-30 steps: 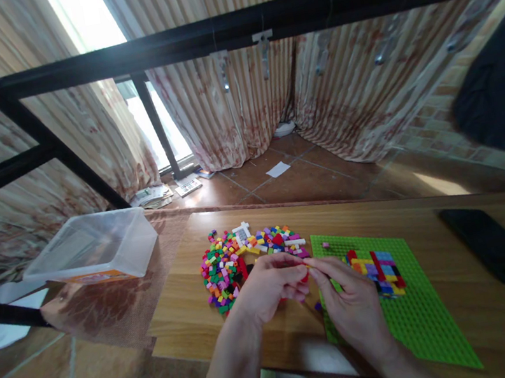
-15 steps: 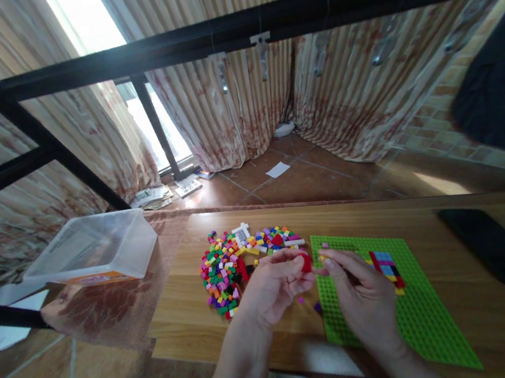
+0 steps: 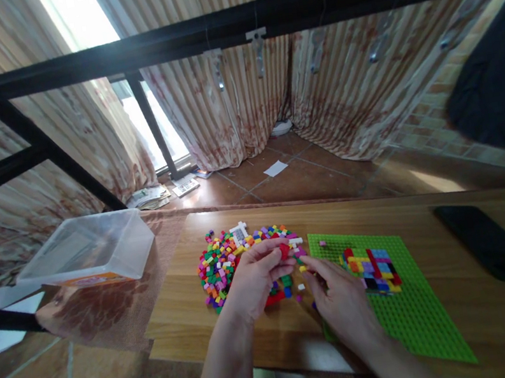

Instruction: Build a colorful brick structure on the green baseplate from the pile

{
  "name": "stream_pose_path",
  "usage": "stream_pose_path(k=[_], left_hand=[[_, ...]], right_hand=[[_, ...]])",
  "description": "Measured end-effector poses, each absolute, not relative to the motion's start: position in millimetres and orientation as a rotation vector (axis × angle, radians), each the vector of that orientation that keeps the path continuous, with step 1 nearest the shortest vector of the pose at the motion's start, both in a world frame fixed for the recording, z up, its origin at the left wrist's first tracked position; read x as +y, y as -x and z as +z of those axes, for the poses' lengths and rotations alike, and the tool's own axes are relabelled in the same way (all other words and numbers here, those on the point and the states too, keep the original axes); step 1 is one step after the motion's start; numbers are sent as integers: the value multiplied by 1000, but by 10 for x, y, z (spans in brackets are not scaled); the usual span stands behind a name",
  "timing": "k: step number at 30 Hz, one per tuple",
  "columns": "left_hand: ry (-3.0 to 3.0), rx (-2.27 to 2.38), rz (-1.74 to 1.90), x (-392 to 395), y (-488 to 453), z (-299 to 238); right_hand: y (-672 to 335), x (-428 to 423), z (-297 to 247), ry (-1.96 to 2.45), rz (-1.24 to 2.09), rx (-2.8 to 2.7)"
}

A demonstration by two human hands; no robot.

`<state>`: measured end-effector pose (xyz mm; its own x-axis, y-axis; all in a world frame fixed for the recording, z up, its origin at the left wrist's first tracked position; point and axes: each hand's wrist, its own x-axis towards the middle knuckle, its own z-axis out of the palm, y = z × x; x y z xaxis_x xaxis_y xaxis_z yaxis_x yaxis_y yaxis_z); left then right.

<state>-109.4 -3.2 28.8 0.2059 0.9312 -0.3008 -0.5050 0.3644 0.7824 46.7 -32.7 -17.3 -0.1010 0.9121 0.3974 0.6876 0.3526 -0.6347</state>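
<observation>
My left hand (image 3: 260, 275) is closed, pinching a red toy brick (image 3: 285, 250) between thumb and fingers above the right side of a heap of mixed small bricks (image 3: 215, 272). Just to its right, my right hand (image 3: 343, 296) is closed too, with a small yellow brick (image 3: 302, 268) at its fingertips. The right wrist passes over the near left part of a green baseplate (image 3: 428, 314). On that plate sits a multicoloured patch of joined bricks (image 3: 378, 271), partly covered by my right hand. A lone pink brick (image 3: 322, 244) stands near the plate's far left corner.
A dark phone-like slab (image 3: 494, 245) lies on the wooden table (image 3: 171, 312), right of the baseplate. A clear plastic bin (image 3: 134, 250) stands left of the table. A black metal bar (image 3: 170, 41) crosses above, with curtains behind.
Both hands have moved left, the right one off the middle of the baseplate, uncovering more of the joined bricks. The red and yellow bricks have moved along with them.
</observation>
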Motion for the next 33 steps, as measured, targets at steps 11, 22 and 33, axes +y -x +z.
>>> stream_pose_path(k=[11, 22, 33], left_hand=[[-779, 979, 1017, -74, 897, 323], [-818, 982, 994, -56, 820, 310], [-861, 1091, 900, -48, 687, 291]], right_hand=[[-393, -314, -223, 1487, 366, -2077], [-523, -420, -118, 1406, 398, -1912], [-683, -531, 23, 1278, 334, -1780]])
